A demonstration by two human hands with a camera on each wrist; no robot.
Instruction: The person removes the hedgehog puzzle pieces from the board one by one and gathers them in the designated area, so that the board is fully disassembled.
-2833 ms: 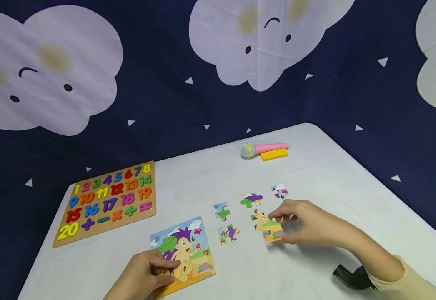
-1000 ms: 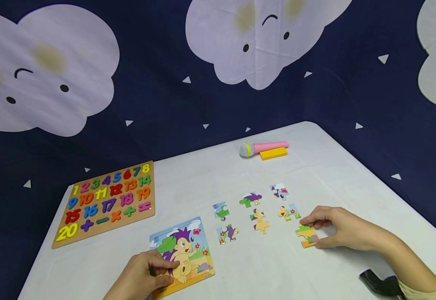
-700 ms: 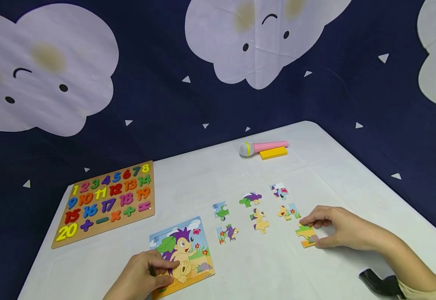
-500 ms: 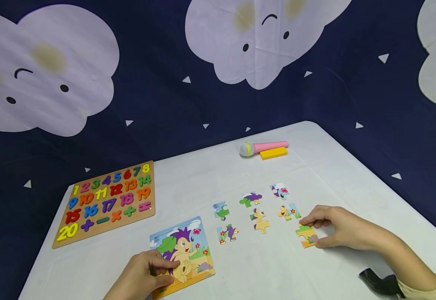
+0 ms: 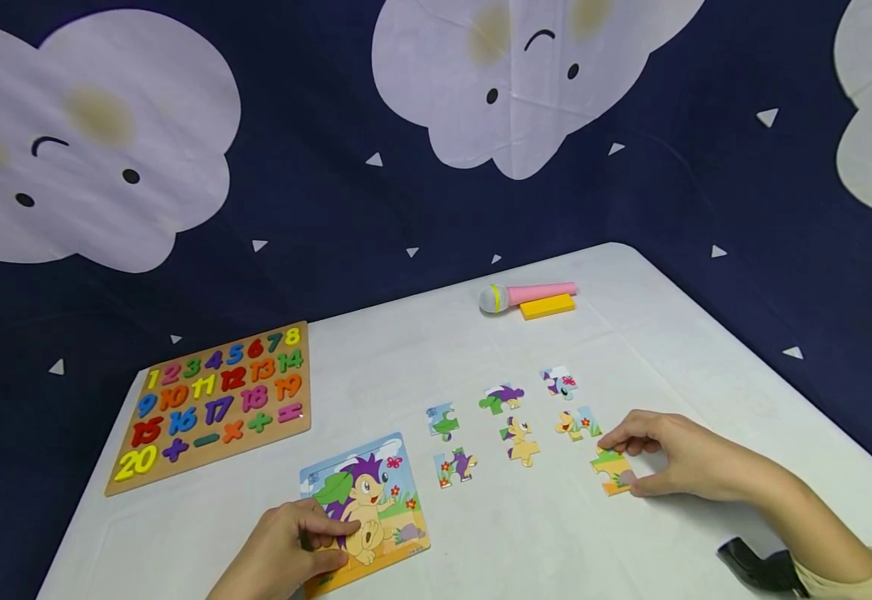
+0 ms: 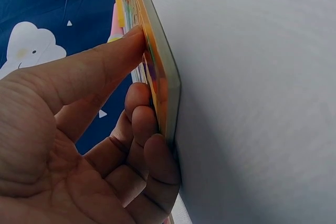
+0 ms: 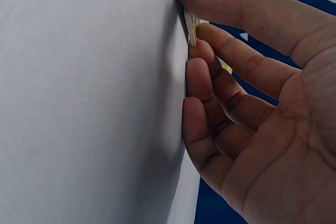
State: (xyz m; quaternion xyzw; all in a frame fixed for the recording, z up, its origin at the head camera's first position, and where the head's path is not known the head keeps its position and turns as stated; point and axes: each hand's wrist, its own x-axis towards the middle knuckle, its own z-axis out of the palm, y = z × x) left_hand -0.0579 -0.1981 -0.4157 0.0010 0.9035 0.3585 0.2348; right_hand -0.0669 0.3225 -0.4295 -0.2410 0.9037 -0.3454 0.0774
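My left hand (image 5: 286, 546) rests on the lower left of a square puzzle board (image 5: 398, 475) printed with a purple-haired hedgehog. In the left wrist view its thumb and index finger lie on the board's face, and the other fingers bend against its edge. To the right, my right hand (image 5: 676, 458) pinches a puzzle piece (image 5: 613, 472) showing grass and a grey rock between thumb and index finger, down at the table. Several loose pieces lie between the hands, including a leaf piece (image 5: 443, 422), a hedgehog-face piece (image 5: 520, 442) and a flower piece (image 5: 578, 424) close to my right fingers.
A wooden number board (image 5: 211, 408) stands at the table's left edge. Toward the back lie a pink toy microphone (image 5: 541, 293) and a yellow block (image 5: 547, 307). A black object (image 5: 759, 567) sits by my right wrist. Behind the table hangs a dark blue cloud-patterned cloth (image 5: 316, 167).
Since the oldest frame, my right hand has moved right with the grass puzzle piece, away from the hedgehog-face piece. The flower piece has come into view. Over the last second, both hands stay put.
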